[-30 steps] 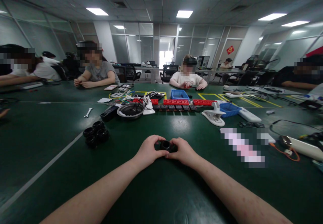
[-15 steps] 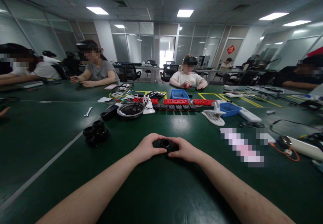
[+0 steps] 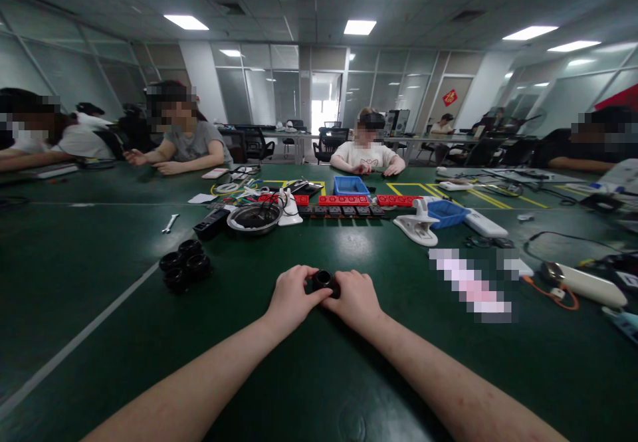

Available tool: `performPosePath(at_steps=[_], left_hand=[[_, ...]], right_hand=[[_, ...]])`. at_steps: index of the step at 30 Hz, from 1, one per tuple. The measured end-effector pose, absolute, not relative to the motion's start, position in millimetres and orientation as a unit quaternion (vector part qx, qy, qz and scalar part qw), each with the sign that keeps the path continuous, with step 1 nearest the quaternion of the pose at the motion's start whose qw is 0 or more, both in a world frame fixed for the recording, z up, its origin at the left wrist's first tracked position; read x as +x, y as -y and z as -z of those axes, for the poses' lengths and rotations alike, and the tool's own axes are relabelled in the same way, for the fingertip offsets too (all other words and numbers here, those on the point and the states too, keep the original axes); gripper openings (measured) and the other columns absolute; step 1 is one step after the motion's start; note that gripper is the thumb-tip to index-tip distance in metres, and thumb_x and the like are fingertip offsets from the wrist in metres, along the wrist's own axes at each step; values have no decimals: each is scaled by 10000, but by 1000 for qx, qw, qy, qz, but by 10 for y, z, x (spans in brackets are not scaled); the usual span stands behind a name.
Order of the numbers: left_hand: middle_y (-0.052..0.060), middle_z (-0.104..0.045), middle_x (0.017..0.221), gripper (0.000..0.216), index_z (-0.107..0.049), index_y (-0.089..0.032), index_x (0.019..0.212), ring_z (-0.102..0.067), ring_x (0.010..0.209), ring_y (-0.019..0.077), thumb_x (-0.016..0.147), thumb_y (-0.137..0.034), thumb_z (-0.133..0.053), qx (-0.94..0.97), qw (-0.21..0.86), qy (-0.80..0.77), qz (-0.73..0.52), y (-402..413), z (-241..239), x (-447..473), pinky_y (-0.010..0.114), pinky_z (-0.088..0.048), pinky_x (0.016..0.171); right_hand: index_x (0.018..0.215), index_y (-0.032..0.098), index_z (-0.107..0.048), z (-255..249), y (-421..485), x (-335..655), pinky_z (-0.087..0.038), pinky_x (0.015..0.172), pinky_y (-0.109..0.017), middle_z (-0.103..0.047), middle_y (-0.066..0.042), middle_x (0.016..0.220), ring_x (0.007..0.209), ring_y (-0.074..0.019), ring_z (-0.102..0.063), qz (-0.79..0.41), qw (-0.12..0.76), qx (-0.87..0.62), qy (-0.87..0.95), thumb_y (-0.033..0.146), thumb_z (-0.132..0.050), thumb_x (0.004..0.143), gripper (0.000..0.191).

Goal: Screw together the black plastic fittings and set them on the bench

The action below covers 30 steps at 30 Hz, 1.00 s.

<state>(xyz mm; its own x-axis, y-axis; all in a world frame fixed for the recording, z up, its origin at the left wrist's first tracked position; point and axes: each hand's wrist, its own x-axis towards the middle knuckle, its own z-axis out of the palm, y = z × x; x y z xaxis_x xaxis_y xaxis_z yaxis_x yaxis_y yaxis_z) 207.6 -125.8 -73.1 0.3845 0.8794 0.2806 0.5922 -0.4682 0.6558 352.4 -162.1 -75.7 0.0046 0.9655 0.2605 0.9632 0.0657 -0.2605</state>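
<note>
Both hands grip one black, round, hollow part (image 3: 324,278) on the green table (image 3: 269,389) in front of me, its round opening facing up. My left hand (image 3: 293,297) is closed on its left and near side, thumb across the front. From the right, my right hand (image 3: 355,298) wraps its fingers and thumb round the other side. The part's lower portion is mostly hidden by the hands. Off to the left stand several similar black round parts (image 3: 198,266), grouped close together.
Beyond the hands lie a round metal bowl (image 3: 254,229) with cables, red power strips (image 3: 343,200), blue trays (image 3: 447,213) and a white clamp base (image 3: 416,231). A wrench (image 3: 170,223) lies left; a white power bank (image 3: 593,287) lies right. Other people sit around the table.
My right hand has shifted its grip, now more bent over the part with its knuckles up. Both thumbs have come closer together at the front. The view has shifted slightly.
</note>
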Motion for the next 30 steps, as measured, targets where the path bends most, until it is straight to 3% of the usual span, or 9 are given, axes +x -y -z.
performPosePath(at_steps=[3, 6, 10, 12, 16, 22, 26, 30], left_hand=[[37, -581, 861, 297, -602, -176, 917, -542, 787, 196, 649, -283, -669, 818, 261, -419, -296, 1227, 705, 2046, 313, -446, 701], [28, -579, 907, 312, -591, -201, 982, -541, 852, 188, 679, -250, -648, 847, 318, -342, -254, 1161, 663, 1978, 303, -441, 752], [23, -580, 948, 355, -578, -218, 1033, -538, 892, 181, 685, -236, -649, 856, 353, -301, -229, 1118, 640, 1930, 296, -427, 791], [25, -581, 940, 353, -586, -211, 1015, -541, 880, 184, 672, -242, -661, 851, 352, -311, -235, 1136, 651, 1946, 296, -428, 782], [30, -577, 888, 321, -597, -184, 927, -545, 819, 196, 631, -267, -686, 824, 306, -391, -273, 1229, 707, 2029, 303, -444, 715], [29, -577, 846, 303, -592, -183, 860, -542, 813, 214, 615, -327, -698, 810, 243, -428, -318, 1280, 771, 2078, 329, -438, 714], [23, -587, 903, 310, -591, -203, 959, -534, 878, 201, 667, -276, -667, 848, 291, -341, -282, 1200, 719, 2005, 309, -425, 761], [31, -587, 958, 366, -571, -215, 1057, -530, 902, 196, 703, -274, -642, 866, 328, -292, -239, 1133, 672, 1943, 299, -418, 770]], right_hand=[[848, 154, -591, 741, 1624, 3572, -352, 694, -358, -605, -85, 830, 799, -256, -511, -16, 201, -656, 727, 476, -663, 601, 412], [1039, 177, -559, 707, 1576, 3709, -363, 718, -327, -595, -60, 933, 854, -232, -507, -118, 216, -581, 776, 396, -708, 580, 530], [853, 185, -631, 697, 1507, 3831, -366, 676, -278, -596, 2, 760, 766, -184, -521, -224, 202, -521, 799, 298, -702, 607, 280], [782, 179, -626, 721, 1496, 3821, -358, 627, -260, -578, 9, 709, 729, -179, -515, -217, 203, -545, 784, 324, -719, 581, 265], [711, 169, -576, 783, 1535, 3687, -318, 542, -250, -562, -17, 685, 657, -179, -498, -115, 193, -635, 739, 436, -713, 551, 340], [765, 159, -571, 742, 1618, 3576, -331, 654, -337, -591, -78, 779, 753, -242, -498, 9, 174, -655, 735, 522, -614, 632, 389], [1029, 189, -555, 668, 1597, 3714, -349, 709, -321, -583, -66, 943, 853, -236, -486, -97, 184, -571, 794, 422, -702, 585, 522], [893, 198, -615, 651, 1528, 3859, -348, 719, -287, -603, -14, 846, 814, -194, -507, -191, 174, -521, 814, 286, -694, 625, 292]])
